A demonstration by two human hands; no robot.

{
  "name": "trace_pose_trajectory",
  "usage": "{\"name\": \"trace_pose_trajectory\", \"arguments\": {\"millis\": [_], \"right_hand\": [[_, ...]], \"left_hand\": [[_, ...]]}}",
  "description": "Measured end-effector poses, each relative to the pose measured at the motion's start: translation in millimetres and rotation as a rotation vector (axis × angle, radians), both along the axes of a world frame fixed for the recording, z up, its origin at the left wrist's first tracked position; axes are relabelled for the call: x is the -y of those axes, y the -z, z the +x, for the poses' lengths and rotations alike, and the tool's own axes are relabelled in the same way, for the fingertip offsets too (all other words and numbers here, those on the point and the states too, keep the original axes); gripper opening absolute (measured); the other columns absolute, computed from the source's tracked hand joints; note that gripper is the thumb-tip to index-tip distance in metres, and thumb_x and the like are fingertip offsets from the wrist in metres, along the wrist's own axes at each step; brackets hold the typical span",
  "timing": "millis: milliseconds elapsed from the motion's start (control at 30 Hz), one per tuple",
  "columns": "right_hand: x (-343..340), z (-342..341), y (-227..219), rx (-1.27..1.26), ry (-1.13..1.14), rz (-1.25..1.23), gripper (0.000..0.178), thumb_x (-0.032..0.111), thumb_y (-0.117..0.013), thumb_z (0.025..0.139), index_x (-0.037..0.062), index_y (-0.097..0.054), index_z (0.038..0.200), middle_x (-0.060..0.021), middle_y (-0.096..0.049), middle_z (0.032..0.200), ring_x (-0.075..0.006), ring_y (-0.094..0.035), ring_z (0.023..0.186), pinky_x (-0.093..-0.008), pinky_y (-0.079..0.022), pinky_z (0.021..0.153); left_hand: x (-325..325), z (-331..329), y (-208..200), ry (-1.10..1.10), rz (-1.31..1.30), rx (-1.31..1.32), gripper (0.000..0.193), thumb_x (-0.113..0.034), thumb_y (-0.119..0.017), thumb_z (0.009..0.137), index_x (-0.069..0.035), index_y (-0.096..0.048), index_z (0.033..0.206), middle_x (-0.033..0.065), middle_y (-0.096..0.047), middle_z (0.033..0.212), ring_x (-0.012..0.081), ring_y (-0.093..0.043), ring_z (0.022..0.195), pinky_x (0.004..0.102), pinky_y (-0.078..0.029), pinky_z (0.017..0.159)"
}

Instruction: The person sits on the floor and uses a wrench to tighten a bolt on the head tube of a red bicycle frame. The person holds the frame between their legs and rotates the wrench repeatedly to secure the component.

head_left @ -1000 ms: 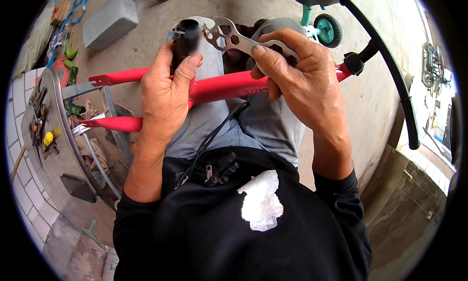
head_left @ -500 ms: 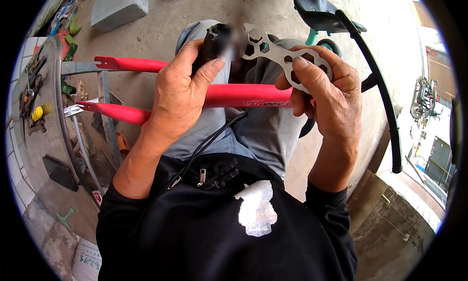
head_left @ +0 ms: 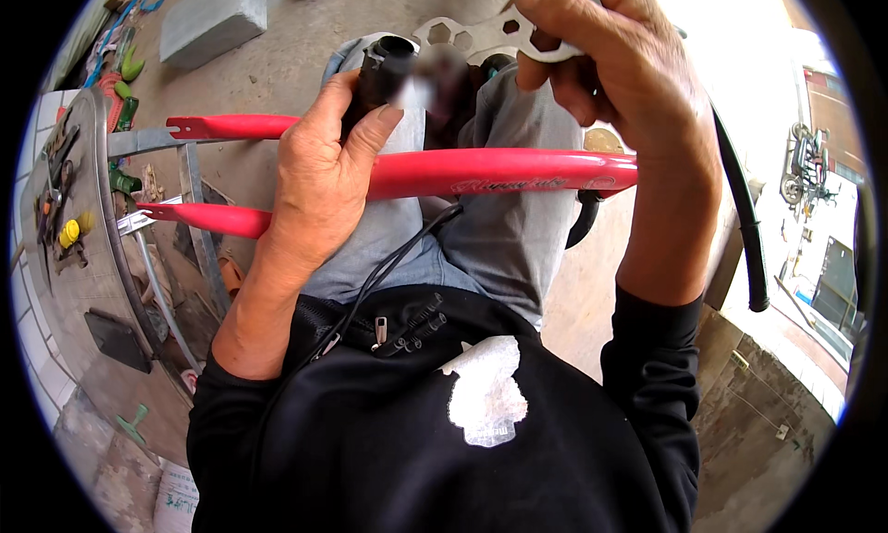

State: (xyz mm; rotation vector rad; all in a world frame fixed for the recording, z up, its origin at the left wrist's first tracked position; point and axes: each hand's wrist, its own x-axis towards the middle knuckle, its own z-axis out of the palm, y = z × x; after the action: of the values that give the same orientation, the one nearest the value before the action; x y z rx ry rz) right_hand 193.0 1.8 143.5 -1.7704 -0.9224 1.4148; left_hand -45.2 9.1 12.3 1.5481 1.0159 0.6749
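My left hand [head_left: 319,177] is closed around a black cylindrical part [head_left: 387,63] with an open round end, held up above my lap. My right hand [head_left: 638,80] grips one end of a flat silver multi-hole spanner [head_left: 486,37] with hexagonal holes. The spanner's other end reaches toward the black part; a blurred patch beside it hides whether they touch. Across my thighs lies a red bicycle fork [head_left: 416,172] with lettering on its thick tube. Its two slotted prongs point left, partly hidden behind my left hand and forearm.
To the left stands a round metal-topped table [head_left: 102,274] bearing tools, a yellow item [head_left: 69,233] and a flat black box [head_left: 117,340]. A grey block [head_left: 213,22] lies on the floor beyond. A curved black tube [head_left: 740,209] stands at the right. Black cords [head_left: 388,272] hang over my lap.
My right hand has moved up and away from me with the spanner, baring more of the red tube. My left hand has shifted slightly left, still holding the black part.
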Motion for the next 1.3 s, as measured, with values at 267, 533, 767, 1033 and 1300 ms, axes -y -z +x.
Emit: {"name": "trace_pose_trajectory", "arguments": {"millis": [267,533,767,1033,1300], "right_hand": [[-27,7,-21,0.139,-0.191,-0.039,0.029,0.022,-0.064,0.091,-0.0042,-0.068,0.079,-0.0159,-0.073,0.071,-0.0111,-0.058,0.041,-0.0246,-0.041,0.036],[11,-10,-12,0.025,-0.088,0.05,0.03,0.018,-0.056,0.099,-0.0034,-0.065,0.081,-0.0097,-0.069,0.069,-0.0088,-0.057,0.046,-0.0256,-0.045,0.042],[59,-31,36,0.46,-0.121,0.462,0.026,0.018,-0.058,0.102,-0.0036,-0.068,0.11,-0.0069,-0.069,0.07,-0.0056,-0.055,0.048,-0.0215,-0.045,0.044],[104,-101,91,0.46,0.117,0.522,0.018,0.001,-0.068,0.087,0.0009,-0.057,0.101,-0.0152,-0.059,0.06,-0.0342,-0.063,0.053,-0.0421,-0.048,0.049],[102,-129,144,0.182,0.224,0.406,0.008,0.002,-0.062,0.097,0.0007,-0.057,0.103,-0.0141,-0.064,0.069,-0.0241,-0.062,0.054,-0.0348,-0.048,0.052]], "left_hand": [[-2,-1,1,0.014,0.048,-0.025,0.029,-0.027,-0.061,0.105,0.0,-0.062,0.116,0.0051,-0.07,0.101,0.0093,-0.062,0.093,0.0237,-0.049,0.083],[0,-1,-2,-0.006,-0.043,-0.027,0.031,-0.03,-0.061,0.105,0.0,-0.063,0.116,0.0045,-0.069,0.101,0.0084,-0.061,0.09,0.0221,-0.047,0.08],[-1,0,2,-0.001,0.052,0.0,0.031,-0.029,-0.061,0.105,0.0,-0.062,0.117,0.0044,-0.069,0.103,0.0092,-0.061,0.092,0.0239,-0.049,0.082],[1,2,3,-0.023,0.016,0.077,0.026,-0.023,-0.061,0.105,0.0,-0.062,0.117,0.0021,-0.069,0.099,0.0062,-0.057,0.086,0.0224,-0.048,0.077],[-1,1,-1,-0.005,0.008,0.035,0.025,-0.021,-0.059,0.106,0.0,-0.061,0.119,0.003,-0.068,0.101,0.0093,-0.063,0.093,0.0238,-0.049,0.084]]}}
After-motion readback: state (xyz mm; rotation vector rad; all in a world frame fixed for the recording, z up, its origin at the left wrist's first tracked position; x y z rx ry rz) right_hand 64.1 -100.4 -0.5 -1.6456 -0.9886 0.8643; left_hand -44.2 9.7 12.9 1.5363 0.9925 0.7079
